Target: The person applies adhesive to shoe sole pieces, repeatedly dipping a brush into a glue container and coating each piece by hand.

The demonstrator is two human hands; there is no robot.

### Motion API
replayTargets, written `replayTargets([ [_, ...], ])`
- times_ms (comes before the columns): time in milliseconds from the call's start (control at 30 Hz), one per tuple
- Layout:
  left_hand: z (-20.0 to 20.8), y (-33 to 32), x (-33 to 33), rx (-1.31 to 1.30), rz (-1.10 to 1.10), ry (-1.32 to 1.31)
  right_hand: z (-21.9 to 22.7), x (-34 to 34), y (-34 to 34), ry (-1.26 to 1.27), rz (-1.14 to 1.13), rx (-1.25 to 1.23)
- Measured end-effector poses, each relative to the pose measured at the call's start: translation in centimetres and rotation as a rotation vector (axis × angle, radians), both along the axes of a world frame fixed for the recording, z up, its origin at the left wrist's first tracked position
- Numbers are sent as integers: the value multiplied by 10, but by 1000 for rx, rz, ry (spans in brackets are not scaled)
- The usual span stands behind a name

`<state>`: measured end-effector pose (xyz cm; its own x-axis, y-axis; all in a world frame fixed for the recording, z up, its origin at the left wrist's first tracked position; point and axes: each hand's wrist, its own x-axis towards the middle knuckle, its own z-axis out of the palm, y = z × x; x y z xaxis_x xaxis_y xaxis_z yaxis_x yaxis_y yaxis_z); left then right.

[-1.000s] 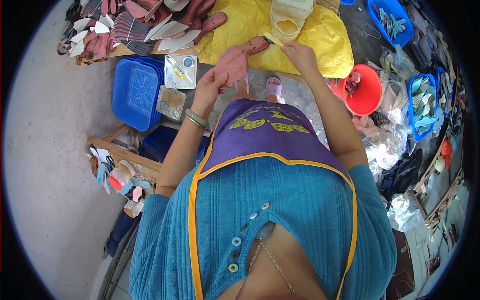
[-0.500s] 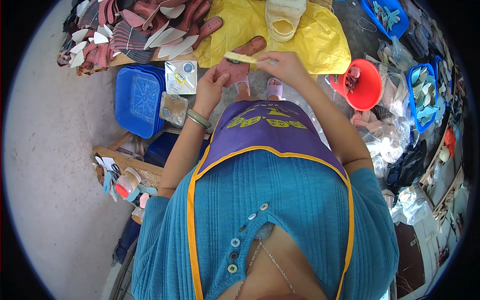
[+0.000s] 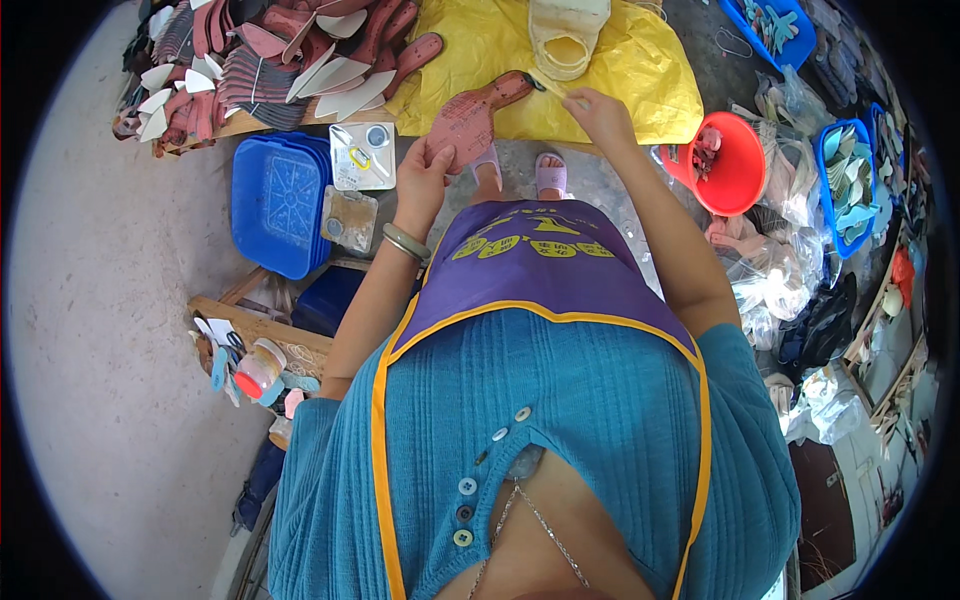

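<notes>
My left hand (image 3: 424,180) is closed on the broad end of a reddish shoe insole (image 3: 465,125), thumb lying on its upper face. The narrow heel end points away to the right over a yellow sheet (image 3: 650,90). Pinched in the fingers of my right hand (image 3: 603,120) is a brush with a pale yellow handle (image 3: 553,86). Its dark bristle end is at the tip of the heel. Just beyond the brush stands a cut-open whitish plastic jug (image 3: 570,25) on the sheet.
Many reddish insoles and white pieces (image 3: 335,80) are heaped at the far left. Stacked blue basins (image 3: 275,205) and a square metal can (image 3: 362,155) stand left. To the right are a red bucket (image 3: 740,165), plastic bags (image 3: 770,280) and a blue basket of greenish pieces (image 3: 848,190).
The brush has moved from the insole's middle away to its heel tip, carried by my right hand to the right. My left hand still holds the insole in about the same place.
</notes>
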<state>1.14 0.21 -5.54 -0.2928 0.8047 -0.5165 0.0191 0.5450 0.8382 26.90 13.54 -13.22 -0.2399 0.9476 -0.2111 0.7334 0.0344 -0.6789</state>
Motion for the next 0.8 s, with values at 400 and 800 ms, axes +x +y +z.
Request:
replayTargets([
  [400, 21, 6, 2, 141, -429, 898, 62, 38, 12, 11, -169, -65],
  [800, 24, 11, -6, -181, -62, 29, 52, 17, 38, -277, 119, 251],
])
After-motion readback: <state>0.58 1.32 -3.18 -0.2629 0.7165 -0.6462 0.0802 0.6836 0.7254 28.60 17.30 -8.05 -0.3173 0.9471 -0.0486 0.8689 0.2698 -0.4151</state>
